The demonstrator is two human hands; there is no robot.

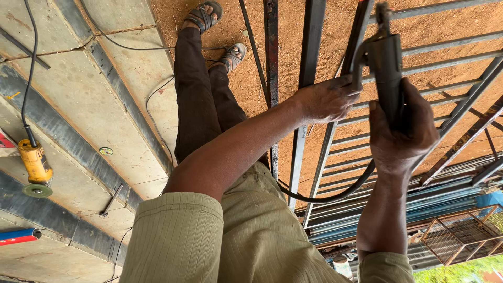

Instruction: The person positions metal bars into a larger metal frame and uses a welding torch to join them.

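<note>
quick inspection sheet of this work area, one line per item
surface: red-brown dirt ground beside concrete slabs
job's things: dark electrode holder; metal grille frame of long bars
clutter: yellow angle grinder and a small hammer on the concrete
grippers: left hand rests on a frame bar; right hand grips the holder
cables: thick black cable loops from the holder; thin leads cross the concrete
surroundings: stacked steel bars; wire-mesh frame

Holder tip cut off by top edge; right hand hides its handle; cable end hidden behind shirt.
</note>
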